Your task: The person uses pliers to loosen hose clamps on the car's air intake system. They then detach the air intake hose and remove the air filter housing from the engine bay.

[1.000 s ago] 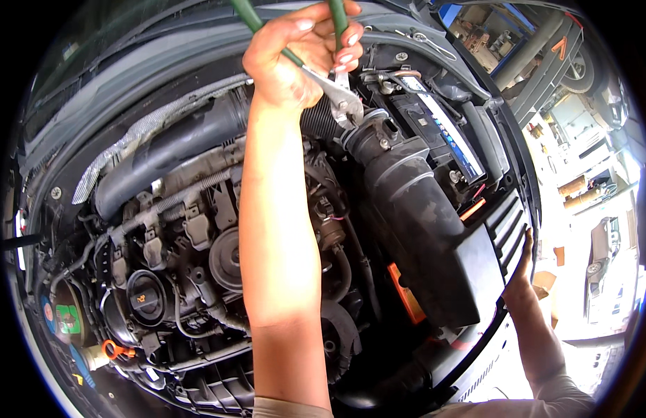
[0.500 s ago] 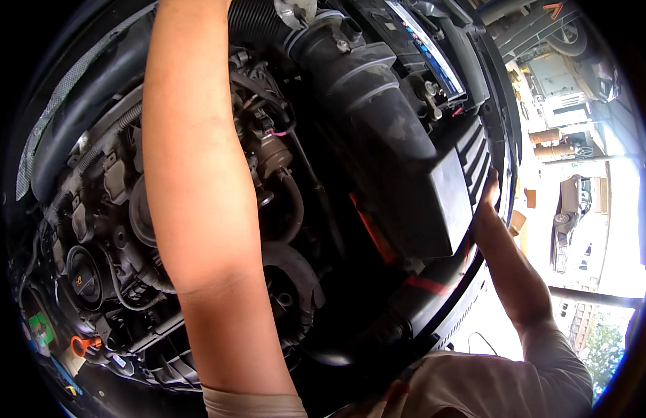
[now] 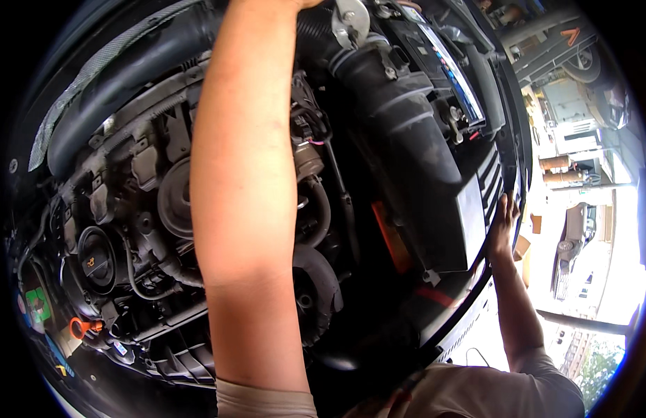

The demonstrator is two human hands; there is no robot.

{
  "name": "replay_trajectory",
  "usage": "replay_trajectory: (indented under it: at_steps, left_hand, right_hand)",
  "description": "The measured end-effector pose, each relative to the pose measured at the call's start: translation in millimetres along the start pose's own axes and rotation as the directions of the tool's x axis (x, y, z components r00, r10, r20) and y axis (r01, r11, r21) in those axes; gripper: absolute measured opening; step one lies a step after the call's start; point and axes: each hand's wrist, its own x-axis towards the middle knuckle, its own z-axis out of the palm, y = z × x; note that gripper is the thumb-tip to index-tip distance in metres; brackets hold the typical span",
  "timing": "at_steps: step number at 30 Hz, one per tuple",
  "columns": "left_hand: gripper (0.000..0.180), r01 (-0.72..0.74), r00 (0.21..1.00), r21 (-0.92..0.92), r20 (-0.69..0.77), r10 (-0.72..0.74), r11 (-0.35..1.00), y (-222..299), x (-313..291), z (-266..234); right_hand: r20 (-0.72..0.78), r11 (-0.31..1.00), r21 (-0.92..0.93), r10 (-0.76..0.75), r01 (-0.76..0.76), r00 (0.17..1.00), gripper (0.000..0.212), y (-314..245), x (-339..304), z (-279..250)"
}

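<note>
My left forearm (image 3: 246, 160) reaches up across the engine bay. Only a sliver of my left hand (image 3: 307, 3) shows at the top edge, its fingers out of sight, so what it holds is hidden. Closest to it are a black ribbed hose (image 3: 316, 31) and a rounded grey metal piece (image 3: 352, 22). On the right, my right hand (image 3: 504, 216) rests with fingers stretched along the front rim of the bay (image 3: 519, 174). Beside that hand sits the black air filter box (image 3: 445, 230), joined to a wide black intake duct (image 3: 406, 118).
Left of my forearm lies the engine with its black oil filler cap (image 3: 96, 259) and an orange dipstick handle (image 3: 84, 327). A battery (image 3: 434, 70) sits at the upper right. Beyond the rim are a parked car (image 3: 576, 230) and a cardboard box (image 3: 523, 248).
The view has shifted, so the engine bay and my left forearm appear farther right. A bit of my left hand now shows at the top. My right hand stays at the front rim.
</note>
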Motion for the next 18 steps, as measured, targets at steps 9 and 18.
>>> replay_trajectory:
  at_steps: [9, 18]
  left_hand:
    - [0.051, -0.042, 0.999, -0.014, 0.005, 0.042, 0.999, -8.0, -0.1, 0.0]
    - [0.047, -0.066, 0.990, 0.049, -0.122, 0.072, 0.997, -8.7, 3.6, 4.2]
  right_hand:
    - [-0.330, 0.529, 0.521, -0.599, 0.670, 0.730, 0.126, -82.2, 54.4, -97.8]
    - [-0.251, 0.531, 0.485, -0.677, 0.695, 0.692, 0.102, -94.9, 69.9, -99.4]
